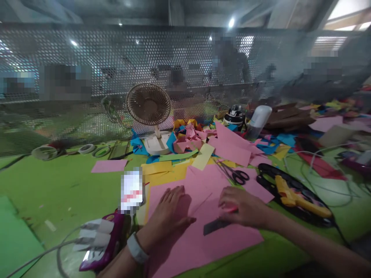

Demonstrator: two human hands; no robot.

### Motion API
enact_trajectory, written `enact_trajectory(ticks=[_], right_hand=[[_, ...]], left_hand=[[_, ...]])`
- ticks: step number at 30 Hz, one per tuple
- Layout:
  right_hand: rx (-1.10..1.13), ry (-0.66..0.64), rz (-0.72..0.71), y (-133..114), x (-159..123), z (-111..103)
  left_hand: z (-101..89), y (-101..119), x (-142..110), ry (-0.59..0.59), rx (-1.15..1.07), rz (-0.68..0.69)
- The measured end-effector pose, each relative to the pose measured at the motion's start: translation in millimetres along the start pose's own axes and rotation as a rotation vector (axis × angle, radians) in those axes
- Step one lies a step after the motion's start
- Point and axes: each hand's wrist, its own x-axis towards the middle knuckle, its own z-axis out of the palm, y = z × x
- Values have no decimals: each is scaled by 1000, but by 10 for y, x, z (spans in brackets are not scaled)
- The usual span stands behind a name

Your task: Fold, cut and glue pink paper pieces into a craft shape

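Note:
My left hand [171, 210] lies flat on a large pink paper sheet [226, 251], fingers stretched and thumb apart. On the right side of the sheet, my right hand [242, 206] has its fingers curled. A dark grey flat strip [213, 227] juts out beneath its fingers, slightly blurred; its exact kind is unclear. Something small and red [232, 209] shows at the same fingers, mostly hidden. Between my hands a thin reddish line [203, 202] runs slantwise over the sheet. Black-handled scissors [239, 177] rest on pink paper beyond my right hand.
A yellow glue gun [298, 199] lies on a black tray at right. Left of my hand are a lit phone [131, 191] and a purple power strip [104, 247] with plugs and cords. Behind stand a small fan [148, 104], heaped paper scraps [191, 135] and a perforated partition [110, 50].

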Motion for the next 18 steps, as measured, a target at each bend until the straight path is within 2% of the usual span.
enact_trajectory(ticks=[4, 8, 11, 14, 18], right_hand=[[-3, 78, -14, 127, 447, 74], [-21, -10, -79, 212, 766, 169], [25, -71, -115, 183, 799, 178], [192, -96, -69, 110, 729, 134], [540, -292, 40, 15, 611, 61]], left_hand=[[28, -48, -13, 26, -67, 18], [33, -102, -10, 37, -90, 67], [4, -93, 14, 25, -67, 114], [-19, -73, 43, 79, -30, 208], [-21, -48, 53, 193, 10, 327]])
